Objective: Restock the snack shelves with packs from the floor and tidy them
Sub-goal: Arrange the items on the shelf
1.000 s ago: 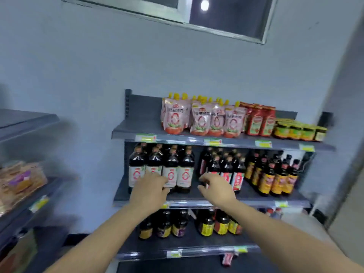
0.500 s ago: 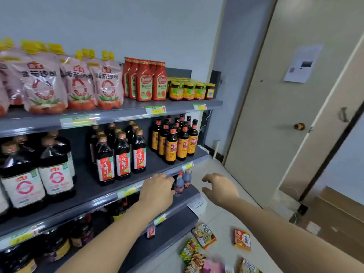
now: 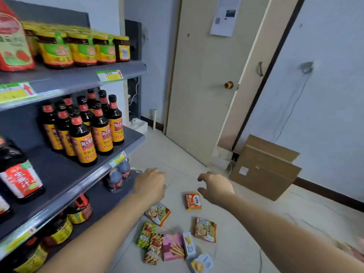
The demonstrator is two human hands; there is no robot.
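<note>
Two empty grips — left hand (image 3: 151,184), right hand (image 3: 215,187) — fingers loosely curled, snack packs (image 3: 172,247) on floor (image 3: 177,152) below, untouched

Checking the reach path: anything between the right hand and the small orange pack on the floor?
Nothing visible. The right hand hovers empty near the orange pack, which lies apart from the other packs on the floor.

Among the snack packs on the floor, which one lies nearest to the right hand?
The small orange pack, alone just below the right hand. The other packs all lie lower in the view, farther from it.
</note>
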